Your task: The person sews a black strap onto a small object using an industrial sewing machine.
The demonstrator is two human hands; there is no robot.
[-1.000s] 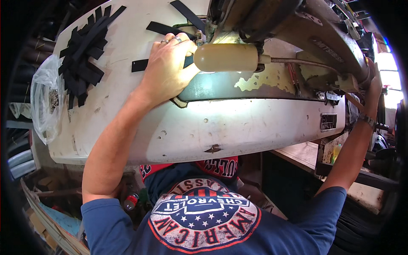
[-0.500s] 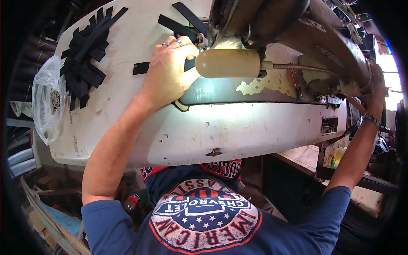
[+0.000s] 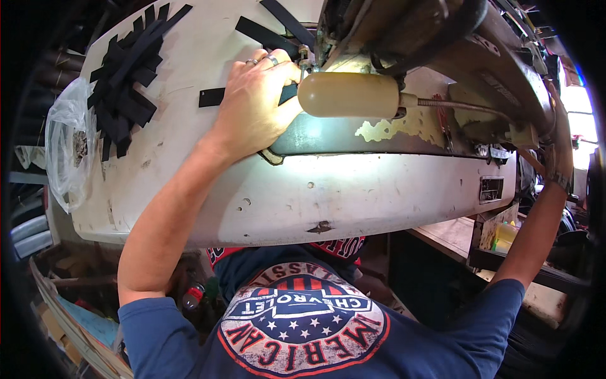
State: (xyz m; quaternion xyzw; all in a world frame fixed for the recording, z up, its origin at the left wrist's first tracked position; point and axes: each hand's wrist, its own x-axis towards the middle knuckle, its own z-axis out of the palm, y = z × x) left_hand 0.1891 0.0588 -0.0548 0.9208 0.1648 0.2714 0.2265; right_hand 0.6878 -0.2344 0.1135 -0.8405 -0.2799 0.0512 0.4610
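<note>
My left hand [image 3: 259,107] lies knuckles-up on a white worktable [image 3: 353,196], fingers curled down onto a black strip [image 3: 211,96] right beside the needle area of a sewing machine [image 3: 442,57]. Two rings show on its fingers. The strip's left end sticks out from under the hand. A beige lamp housing [image 3: 350,95] hangs just right of my fingers, lighting the dark machine bed [image 3: 328,136]. My right arm reaches up to the machine's right end; my right hand [image 3: 557,142] sits against it at the picture's rim, its fingers hidden.
A heap of black strips [image 3: 123,95] lies fanned out on the table's left part, with two more strips [image 3: 278,25] near the top. A clear plastic bag [image 3: 66,142] hangs off the left edge. A wooden bench [image 3: 448,234] and clutter stand below right.
My left hand has stayed on the black strip by the needle, shifting only slightly. The right arm keeps its reach to the machine's right end.
</note>
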